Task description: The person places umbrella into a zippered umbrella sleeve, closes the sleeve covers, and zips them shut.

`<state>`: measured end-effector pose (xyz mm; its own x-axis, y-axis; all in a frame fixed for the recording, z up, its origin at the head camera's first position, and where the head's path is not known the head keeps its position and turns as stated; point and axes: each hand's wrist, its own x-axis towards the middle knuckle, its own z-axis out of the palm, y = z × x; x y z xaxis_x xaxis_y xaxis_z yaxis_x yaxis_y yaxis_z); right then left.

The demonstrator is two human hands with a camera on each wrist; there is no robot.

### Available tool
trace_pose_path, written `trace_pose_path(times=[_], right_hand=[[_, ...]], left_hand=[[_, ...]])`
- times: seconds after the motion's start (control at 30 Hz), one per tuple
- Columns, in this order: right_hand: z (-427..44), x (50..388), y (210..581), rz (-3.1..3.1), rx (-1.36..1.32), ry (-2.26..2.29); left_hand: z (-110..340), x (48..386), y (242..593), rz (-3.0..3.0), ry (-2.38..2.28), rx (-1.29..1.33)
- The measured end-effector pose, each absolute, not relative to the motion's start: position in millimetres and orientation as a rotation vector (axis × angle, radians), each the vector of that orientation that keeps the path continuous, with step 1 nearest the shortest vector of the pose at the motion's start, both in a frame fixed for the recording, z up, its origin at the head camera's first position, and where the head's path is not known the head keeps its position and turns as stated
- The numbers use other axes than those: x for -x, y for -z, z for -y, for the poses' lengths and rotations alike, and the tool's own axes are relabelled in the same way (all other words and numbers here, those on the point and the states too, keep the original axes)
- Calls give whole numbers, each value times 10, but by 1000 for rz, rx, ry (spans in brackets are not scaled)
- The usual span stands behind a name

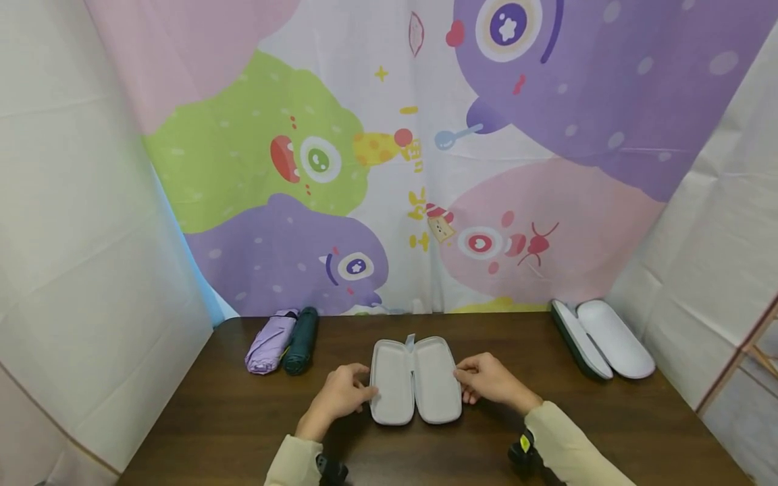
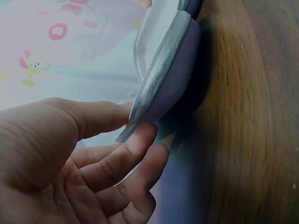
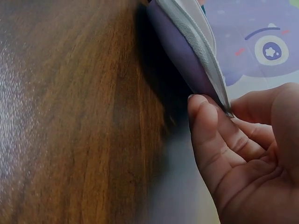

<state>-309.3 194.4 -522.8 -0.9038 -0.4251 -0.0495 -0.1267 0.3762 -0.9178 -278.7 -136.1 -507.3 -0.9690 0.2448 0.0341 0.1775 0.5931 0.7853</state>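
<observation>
- Pale sleeves (image 1: 574, 442) come nearest in the head view, this side of the grey case (image 1: 392, 388), open between left hand (image 1: 340, 391) and right hand (image 1: 494, 382); a purple bundle (image 1: 270, 343) lies left of it.
- Left wrist view: the left hand narrowly pinches its left edge.
- Right wrist view: likewise opposite; steadying the spread case seems in hand, the next move probably calling for even grips.
</observation>
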Motion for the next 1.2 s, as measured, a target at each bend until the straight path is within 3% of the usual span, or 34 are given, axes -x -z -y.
trace_pose_path(times=[0.53, 1.0, 1.2], right_hand=[[-1969, 3067, 5239, -2304, 400, 1591], [-1976, 3071, 5222, -2263, 389, 1563], [-1982, 3067, 5212, -2254, 388, 1573]], left_hand=[[1529, 2823, 4955, -2935, -1355, -234], [2121, 3099, 4488, -3111, -1171, -260], [2445, 3153, 4458, -3184, -1071, -179]])
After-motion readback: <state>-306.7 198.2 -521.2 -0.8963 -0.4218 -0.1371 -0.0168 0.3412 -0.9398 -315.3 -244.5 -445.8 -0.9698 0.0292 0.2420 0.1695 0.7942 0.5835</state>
